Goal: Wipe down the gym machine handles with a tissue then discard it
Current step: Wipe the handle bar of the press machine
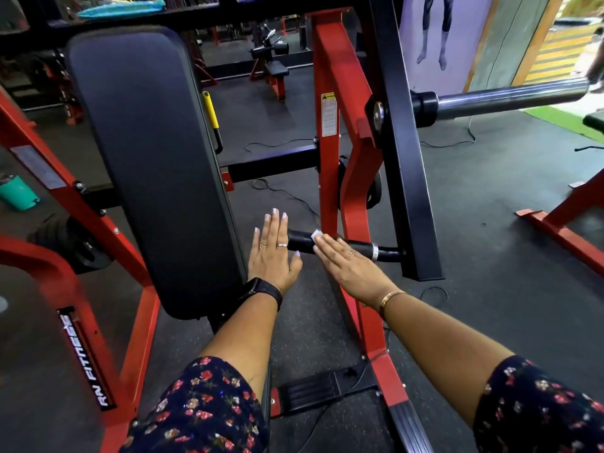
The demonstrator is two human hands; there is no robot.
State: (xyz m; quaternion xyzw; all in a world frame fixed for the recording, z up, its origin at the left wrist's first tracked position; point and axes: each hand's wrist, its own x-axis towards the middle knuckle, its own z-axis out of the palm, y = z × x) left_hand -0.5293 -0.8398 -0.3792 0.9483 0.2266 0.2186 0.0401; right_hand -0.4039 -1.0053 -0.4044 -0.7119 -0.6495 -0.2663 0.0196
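1. You are holding your left hand [273, 253] flat, with 4 fingers straight and close together and the thumb spread to the side. It is gripping nothing. It is sitting at the free end of the black handle [299, 241]; whether it is touching the handle cannot be told.
2. You are holding your right hand [349, 268] flat as well, fingers straight and together, laid across the top of the handle. The fingertips are pressing the white tissue [316, 234] onto the handle; no finger is curling round it.
3. The tissue is lying on the handle, between your 2 hands, with only a small folded corner showing past the fingertips.
4. The handle is projecting sideways from the black upright arm [408, 178], beside the red frame [330, 152] and to the right of the black back pad [153, 158].
5. Container check: 1 teal tumbler [18, 192] is standing on the floor at the far left, well apart from the handle. Its contents cannot be told.
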